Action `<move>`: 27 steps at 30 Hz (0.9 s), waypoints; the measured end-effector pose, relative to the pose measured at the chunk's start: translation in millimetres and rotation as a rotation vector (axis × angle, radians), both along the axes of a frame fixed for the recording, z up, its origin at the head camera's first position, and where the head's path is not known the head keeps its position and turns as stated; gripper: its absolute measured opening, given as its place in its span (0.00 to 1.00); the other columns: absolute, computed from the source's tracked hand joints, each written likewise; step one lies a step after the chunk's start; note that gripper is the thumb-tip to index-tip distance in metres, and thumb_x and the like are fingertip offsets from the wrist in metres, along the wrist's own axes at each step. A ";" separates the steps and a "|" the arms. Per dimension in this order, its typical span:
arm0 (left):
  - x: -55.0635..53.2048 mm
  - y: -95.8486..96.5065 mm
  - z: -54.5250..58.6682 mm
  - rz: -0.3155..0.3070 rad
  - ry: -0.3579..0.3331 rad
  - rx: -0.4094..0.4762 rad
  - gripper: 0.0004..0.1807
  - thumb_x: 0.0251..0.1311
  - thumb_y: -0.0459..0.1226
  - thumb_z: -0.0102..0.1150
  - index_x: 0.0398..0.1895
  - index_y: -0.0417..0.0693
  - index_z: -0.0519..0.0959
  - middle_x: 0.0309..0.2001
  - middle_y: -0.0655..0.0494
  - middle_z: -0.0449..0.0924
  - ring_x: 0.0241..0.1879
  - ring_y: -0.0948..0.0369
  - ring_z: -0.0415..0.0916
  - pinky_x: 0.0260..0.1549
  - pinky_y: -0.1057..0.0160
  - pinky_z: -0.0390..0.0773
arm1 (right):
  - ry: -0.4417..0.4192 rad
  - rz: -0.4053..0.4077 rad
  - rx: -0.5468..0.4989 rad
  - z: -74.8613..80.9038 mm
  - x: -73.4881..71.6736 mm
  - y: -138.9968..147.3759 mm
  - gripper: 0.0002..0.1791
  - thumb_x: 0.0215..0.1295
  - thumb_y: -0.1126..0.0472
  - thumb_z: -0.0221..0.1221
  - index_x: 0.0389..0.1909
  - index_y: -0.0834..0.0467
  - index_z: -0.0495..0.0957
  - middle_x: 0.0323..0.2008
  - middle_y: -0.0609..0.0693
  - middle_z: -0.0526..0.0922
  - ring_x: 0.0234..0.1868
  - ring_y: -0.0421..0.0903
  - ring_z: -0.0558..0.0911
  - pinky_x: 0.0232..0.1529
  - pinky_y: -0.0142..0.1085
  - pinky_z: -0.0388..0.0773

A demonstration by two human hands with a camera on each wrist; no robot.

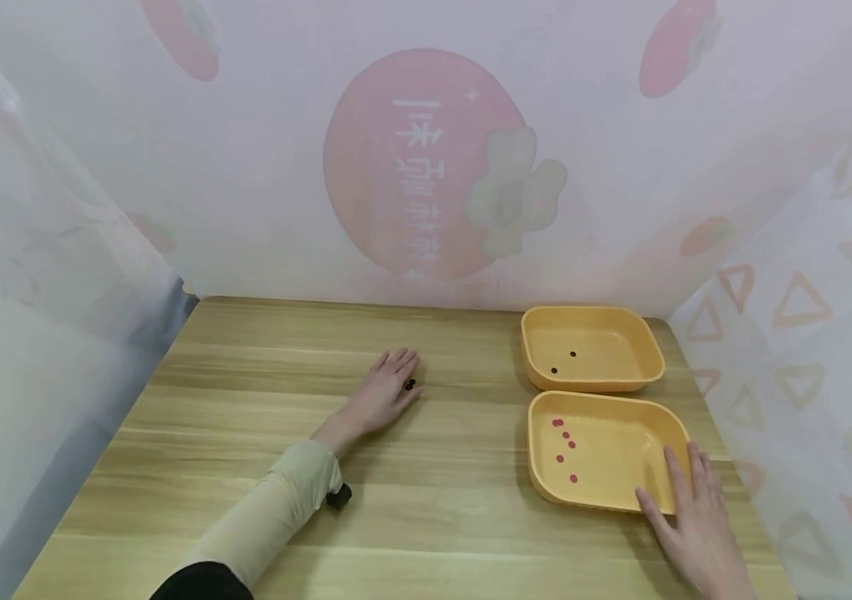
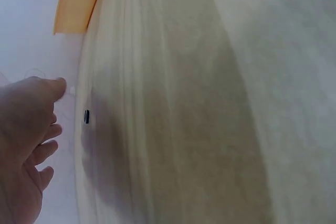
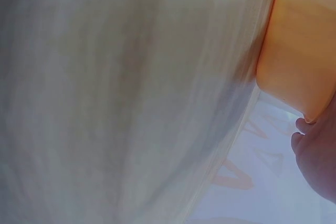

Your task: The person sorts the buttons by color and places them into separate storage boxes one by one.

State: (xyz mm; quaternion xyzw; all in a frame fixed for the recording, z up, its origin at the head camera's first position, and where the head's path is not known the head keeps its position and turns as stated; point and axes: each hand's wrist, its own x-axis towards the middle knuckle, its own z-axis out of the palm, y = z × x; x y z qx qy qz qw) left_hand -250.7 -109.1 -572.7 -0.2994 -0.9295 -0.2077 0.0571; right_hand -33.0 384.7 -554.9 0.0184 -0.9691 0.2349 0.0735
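Note:
My left hand (image 1: 377,400) is low over the middle of the table, thumb spread from loosely extended fingers. Between thumb and fingers lie small black pieces (image 1: 410,384). The left wrist view shows a black piece (image 2: 86,116) on the tabletop, apart from the fingertips. My right hand (image 1: 699,525) rests at the near right corner of the nearer yellow bin (image 1: 621,402), its fingers fairly straight across the rim. Several small round red pieces (image 1: 565,435) lie in that bin's left part. The farther yellow bin (image 1: 594,385) holds two small black pieces (image 1: 573,354).
Both bins stand one behind the other on the right of the wood-grain table (image 1: 246,350). A printed cloth (image 1: 268,208) hangs along the back edge, with more cloth at both sides. A small black block (image 1: 339,497) sits by the left cuff.

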 end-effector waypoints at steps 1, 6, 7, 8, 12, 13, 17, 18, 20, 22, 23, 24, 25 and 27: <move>2.8 -0.1 4.8 0.001 -0.014 -0.005 0.34 0.83 0.46 0.58 0.78 0.28 0.69 0.79 0.30 0.71 0.82 0.36 0.65 0.86 0.33 0.58 | -0.001 -0.001 0.000 -0.2 0.2 -0.2 0.46 0.85 0.45 0.54 0.89 0.64 0.45 0.89 0.73 0.34 0.88 0.78 0.37 0.83 0.79 0.32; 9.0 -3.6 9.6 0.019 -0.022 -0.077 0.29 0.79 0.40 0.65 0.74 0.29 0.75 0.75 0.33 0.77 0.81 0.38 0.69 0.85 0.36 0.61 | 0.002 0.000 0.000 -1.1 1.4 -2.2 0.47 0.85 0.45 0.55 0.89 0.64 0.46 0.89 0.71 0.33 0.88 0.79 0.38 0.84 0.78 0.33; 9.1 -4.1 8.9 0.025 -0.025 -0.096 0.28 0.79 0.41 0.64 0.74 0.31 0.76 0.75 0.35 0.77 0.81 0.39 0.69 0.85 0.37 0.61 | 0.004 0.000 0.000 -1.3 1.6 -2.4 0.46 0.85 0.45 0.55 0.89 0.64 0.46 0.89 0.71 0.33 0.88 0.78 0.38 0.84 0.78 0.33; 9.0 -4.6 8.2 0.032 -0.030 -0.108 0.27 0.80 0.41 0.64 0.73 0.32 0.77 0.75 0.36 0.78 0.81 0.40 0.69 0.86 0.38 0.62 | 0.006 0.000 -0.001 -1.4 1.8 -2.6 0.46 0.85 0.45 0.55 0.89 0.64 0.46 0.89 0.71 0.33 0.88 0.78 0.38 0.84 0.77 0.33; 7.7 -6.0 4.2 0.071 -0.096 -0.043 0.22 0.80 0.38 0.63 0.70 0.37 0.82 0.74 0.40 0.80 0.81 0.42 0.70 0.85 0.40 0.63 | 0.008 0.001 -0.001 -2.0 2.4 -2.3 0.46 0.85 0.45 0.55 0.89 0.63 0.45 0.89 0.71 0.33 0.88 0.78 0.37 0.85 0.77 0.32; 7.5 -6.2 3.2 0.087 -0.121 -0.005 0.21 0.79 0.38 0.64 0.69 0.38 0.83 0.74 0.41 0.80 0.81 0.42 0.70 0.85 0.40 0.65 | 0.007 0.000 -0.002 -2.1 2.5 -1.9 0.47 0.85 0.45 0.55 0.89 0.63 0.45 0.89 0.71 0.33 0.88 0.78 0.37 0.84 0.77 0.32; 7.3 -6.7 -0.9 0.159 -0.177 0.172 0.14 0.75 0.35 0.67 0.59 0.41 0.88 0.71 0.42 0.83 0.79 0.43 0.73 0.81 0.40 0.72 | -0.007 -0.002 -0.005 -2.3 2.8 -0.9 0.47 0.85 0.45 0.54 0.89 0.63 0.44 0.89 0.71 0.31 0.88 0.77 0.35 0.84 0.78 0.31; 7.1 -6.5 -2.0 0.171 -0.178 0.206 0.12 0.74 0.34 0.68 0.56 0.41 0.89 0.71 0.42 0.84 0.78 0.44 0.74 0.80 0.40 0.73 | -0.010 -0.002 -0.006 -2.4 2.9 -0.6 0.47 0.85 0.45 0.54 0.90 0.63 0.43 0.89 0.71 0.31 0.88 0.77 0.35 0.84 0.77 0.31; 6.4 -5.5 -3.5 0.192 -0.175 0.255 0.08 0.72 0.33 0.70 0.50 0.42 0.90 0.69 0.43 0.85 0.77 0.44 0.76 0.78 0.40 0.75 | -0.010 -0.001 -0.007 -2.5 2.9 -0.2 0.47 0.85 0.45 0.54 0.89 0.63 0.43 0.89 0.71 0.31 0.88 0.77 0.34 0.84 0.77 0.30; 5.0 -4.7 -5.9 0.200 -0.166 0.282 0.05 0.71 0.32 0.71 0.46 0.42 0.90 0.68 0.41 0.85 0.75 0.43 0.77 0.76 0.40 0.78 | -0.006 0.000 -0.007 -2.7 2.7 0.3 0.47 0.85 0.45 0.54 0.89 0.63 0.44 0.89 0.71 0.31 0.88 0.77 0.34 0.85 0.76 0.30; 4.1 -4.3 -7.0 0.201 -0.162 0.291 0.04 0.70 0.31 0.71 0.44 0.42 0.90 0.67 0.41 0.85 0.74 0.42 0.77 0.75 0.40 0.78 | -0.006 0.001 -0.007 -2.9 2.6 0.5 0.47 0.85 0.45 0.54 0.89 0.63 0.44 0.89 0.71 0.31 0.88 0.77 0.34 0.85 0.76 0.29; 3.5 -3.8 -7.8 0.199 -0.152 0.299 0.03 0.70 0.31 0.72 0.42 0.41 0.89 0.67 0.40 0.85 0.73 0.41 0.77 0.74 0.39 0.79 | -0.007 0.001 -0.006 -2.9 2.6 0.7 0.47 0.85 0.45 0.54 0.89 0.64 0.44 0.89 0.71 0.32 0.88 0.77 0.34 0.85 0.76 0.29; 2.2 -3.8 -10.0 0.197 -0.142 0.308 0.02 0.70 0.32 0.72 0.41 0.42 0.89 0.66 0.39 0.85 0.72 0.41 0.78 0.73 0.39 0.79 | -0.008 0.001 -0.007 -3.0 2.5 0.9 0.47 0.85 0.45 0.54 0.89 0.64 0.44 0.89 0.72 0.32 0.88 0.77 0.34 0.85 0.77 0.29; -0.5 -5.9 -16.7 0.180 -0.111 0.322 0.02 0.71 0.32 0.71 0.40 0.42 0.88 0.65 0.38 0.85 0.71 0.41 0.78 0.72 0.41 0.80 | -0.012 0.000 -0.006 -3.0 2.3 1.0 0.47 0.85 0.45 0.54 0.89 0.64 0.44 0.88 0.73 0.33 0.88 0.77 0.34 0.84 0.77 0.30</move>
